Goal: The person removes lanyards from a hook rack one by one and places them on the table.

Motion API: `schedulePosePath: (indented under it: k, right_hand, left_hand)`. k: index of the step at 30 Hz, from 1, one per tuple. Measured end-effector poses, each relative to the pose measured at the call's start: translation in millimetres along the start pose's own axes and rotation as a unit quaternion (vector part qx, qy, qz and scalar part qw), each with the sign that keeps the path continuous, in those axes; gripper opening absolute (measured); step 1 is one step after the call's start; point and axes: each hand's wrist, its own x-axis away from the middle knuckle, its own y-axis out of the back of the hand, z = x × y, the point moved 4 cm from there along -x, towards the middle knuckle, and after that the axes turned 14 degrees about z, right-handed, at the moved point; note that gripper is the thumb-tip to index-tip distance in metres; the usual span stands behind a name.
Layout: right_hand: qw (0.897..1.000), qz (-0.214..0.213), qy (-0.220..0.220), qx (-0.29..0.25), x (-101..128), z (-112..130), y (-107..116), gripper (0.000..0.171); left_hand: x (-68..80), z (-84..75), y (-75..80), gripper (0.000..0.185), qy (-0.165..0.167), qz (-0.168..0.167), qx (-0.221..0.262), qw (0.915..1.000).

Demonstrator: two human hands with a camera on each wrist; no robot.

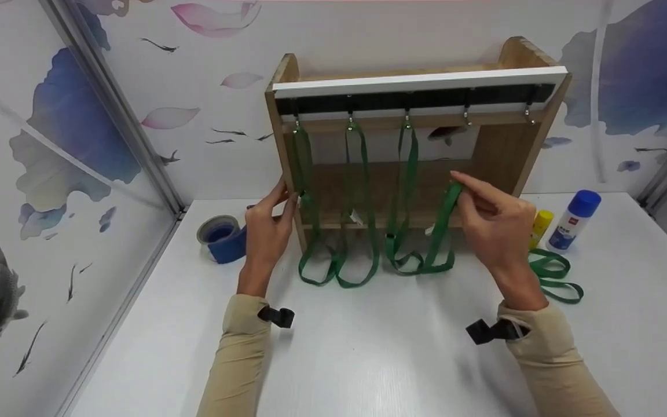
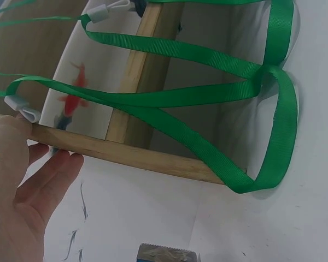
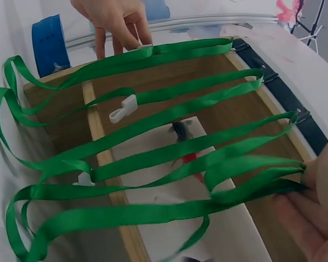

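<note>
A wooden rack (image 1: 530, 150) has a row of metal hooks along its top rail. Green lanyards (image 1: 366, 174) with white plastic clips (image 3: 123, 109) hang from three of the hooks, their lower loops reaching the table. My right hand (image 1: 498, 223) pinches the upper end of another green lanyard (image 1: 444, 223) between thumb and fingers, below the two right hooks. My left hand (image 1: 270, 231) grips the rack's left side panel (image 2: 136, 157), its fingers along the outer face. Its thumb is near the leftmost lanyard's clip.
Left of the rack lie rolls of blue tape (image 1: 229, 249). At the right stand a blue-capped glue stick (image 1: 574, 220) and a yellow one (image 1: 541, 226). More green lanyard (image 1: 553, 266) lies on the white table (image 1: 356, 359) beside the right wrist. Printed wall panels enclose the table.
</note>
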Motion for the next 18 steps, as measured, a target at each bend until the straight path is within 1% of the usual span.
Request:
schedulePosePath:
  k: [3,8,13,15,18]
  right_hand:
    - [0.999,0.037,-0.022,-0.006,-1,-3,2,0.029]
    - [0.995,0.078,-0.064,-0.002,0,-4,8,0.029]
    - [0.988,0.134,-0.074,0.006,2,-2,12,0.033]
    - [0.985,0.154,-0.074,-0.005,4,-2,14,0.033]
    - [0.981,0.168,-0.072,-0.06,7,-1,18,0.033]
  left_hand:
    - [0.1,0.9,0.3,0.047,0.002,-0.001,-0.001,1.0]
    - [0.0,1.2,-0.6,0.048,0.004,-0.002,-0.006,1.0]
    - [0.1,1.0,-0.3,0.048,0.003,-0.005,-0.014,0.9999]
    - [0.4,1.5,-0.6,0.048,0.005,-0.004,-0.014,0.9999]
    - [-0.3,1.7,-0.5,0.048,0.01,-0.002,-0.01,0.9999]
